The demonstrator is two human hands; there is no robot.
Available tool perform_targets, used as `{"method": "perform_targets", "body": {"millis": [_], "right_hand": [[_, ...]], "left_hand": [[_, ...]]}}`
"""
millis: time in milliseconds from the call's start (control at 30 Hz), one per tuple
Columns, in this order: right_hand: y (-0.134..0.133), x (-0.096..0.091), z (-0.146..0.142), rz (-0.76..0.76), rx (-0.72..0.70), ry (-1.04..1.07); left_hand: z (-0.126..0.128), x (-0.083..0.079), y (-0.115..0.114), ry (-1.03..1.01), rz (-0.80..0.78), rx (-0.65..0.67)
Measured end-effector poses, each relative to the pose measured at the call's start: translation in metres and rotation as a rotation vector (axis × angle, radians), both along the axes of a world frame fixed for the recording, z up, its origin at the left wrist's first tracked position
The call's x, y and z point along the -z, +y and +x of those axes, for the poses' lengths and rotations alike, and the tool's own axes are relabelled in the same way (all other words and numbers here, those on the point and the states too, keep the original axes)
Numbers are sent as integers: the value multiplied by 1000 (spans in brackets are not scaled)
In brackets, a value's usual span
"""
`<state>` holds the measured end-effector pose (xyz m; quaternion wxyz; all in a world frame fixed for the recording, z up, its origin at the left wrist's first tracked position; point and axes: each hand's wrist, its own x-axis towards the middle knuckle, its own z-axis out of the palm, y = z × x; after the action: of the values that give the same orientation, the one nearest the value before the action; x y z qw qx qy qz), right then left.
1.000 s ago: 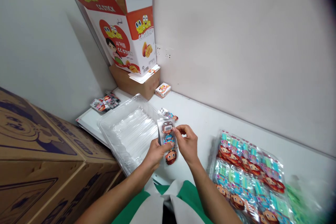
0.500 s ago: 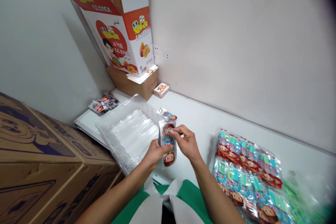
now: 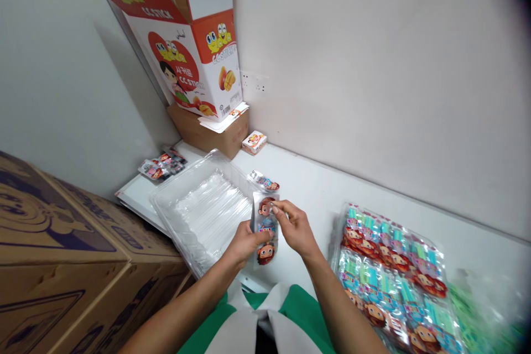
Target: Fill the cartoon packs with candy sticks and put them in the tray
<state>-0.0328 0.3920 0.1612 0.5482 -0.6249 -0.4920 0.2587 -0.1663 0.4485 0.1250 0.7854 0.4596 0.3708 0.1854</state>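
Observation:
A small clear packet printed with cartoon faces (image 3: 265, 227) is held upright above the white table (image 3: 315, 188), gripped from both sides. My left hand (image 3: 244, 244) closes on its lower left edge. My right hand (image 3: 292, 227) pinches the packet's upper right part with thumb and fingertips. Just left of the hands lies a clear plastic tray (image 3: 203, 207) holding a stack of clear sleeves. Another cartoon packet (image 3: 264, 181) lies flat on the table behind the held one.
A large sheet of several cartoon-face packets (image 3: 394, 276) lies at the right. Brown cartons (image 3: 74, 249) stand at the left. An open CC Stick carton (image 3: 191, 44) sits on a brown box in the corner, with a small box (image 3: 254, 141) and loose packets (image 3: 162, 161) nearby.
My right hand has slid down from the packet's top edge onto its upper face. The packet and my left hand have stayed almost in place; the view shifted slightly.

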Motion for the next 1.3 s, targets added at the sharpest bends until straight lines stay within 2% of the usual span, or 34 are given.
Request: {"method": "perform_targets", "body": {"millis": [300, 400, 600, 700, 833, 900, 967, 1000, 1133, 1200, 1300], "right_hand": [[7, 8, -6, -106, 151, 0], [9, 10, -5, -130, 124, 51], [11, 8, 0, -108, -15, 155], [14, 8, -1, -112, -10, 160], [19, 14, -3, -170, 135, 156], [20, 22, -1, -180, 249, 198], [19, 31, 1, -170, 281, 282], [18, 36, 2, -174, 227, 338], [16, 48, -6, -265, -176, 533], [19, 52, -13, -281, -226, 576], [30, 57, -12, -296, -171, 615]], "left_hand": [[1, -1, 0, -27, 15, 37], [2, 0, 2, -14, -1, 18], [0, 1, 10, 6, -61, -25], [0, 0, 12, 12, -68, -32], [2, 0, 11, -1, -57, -14], [3, 1, 9, -38, -65, -29], [3, 3, 9, -83, -92, -60], [2, 4, 10, -103, -111, -79], [0, 7, 16, -150, -165, -151], [1, 7, 21, -148, -142, -192], [5, 6, 34, -93, -18, -222]]}}
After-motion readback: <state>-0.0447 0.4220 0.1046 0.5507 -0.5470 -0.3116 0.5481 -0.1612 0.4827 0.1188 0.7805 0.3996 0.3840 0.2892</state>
